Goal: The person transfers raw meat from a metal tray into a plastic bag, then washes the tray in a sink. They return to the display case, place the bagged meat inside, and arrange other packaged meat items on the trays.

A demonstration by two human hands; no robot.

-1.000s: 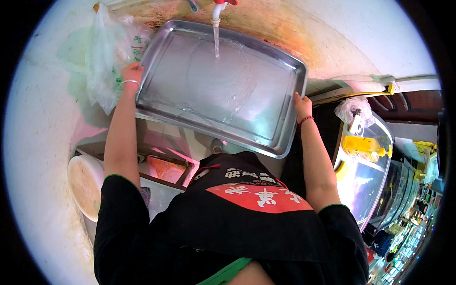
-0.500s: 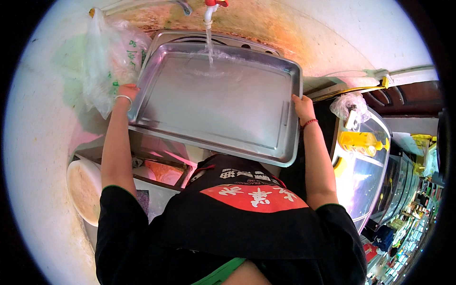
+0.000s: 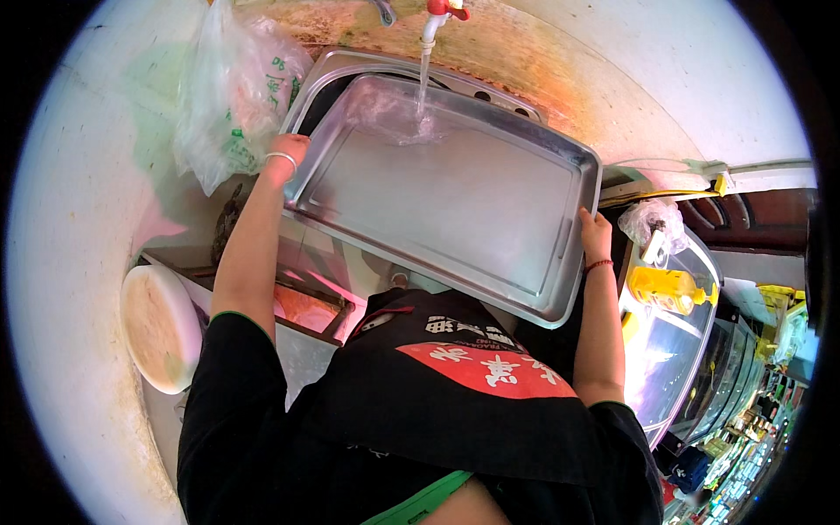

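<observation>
I hold a large rectangular steel tray (image 3: 455, 201) over a metal sink (image 3: 350, 66), tilted. My left hand (image 3: 287, 150) grips the tray's left edge; a bangle sits on that wrist. My right hand (image 3: 597, 234) grips the tray's right edge, with a red band on the wrist. Water runs from a tap with a red handle (image 3: 435, 16) and splashes onto the far part of the tray.
A clear plastic bag (image 3: 232, 96) hangs at the left by the wall. A round white chopping block (image 3: 157, 328) leans at the lower left. A yellow bottle (image 3: 669, 289) and a small bag (image 3: 652, 223) sit on a glass case at the right.
The tray has shifted under the tap, so the water now lands near its far edge. Both hands keep their hold on its sides.
</observation>
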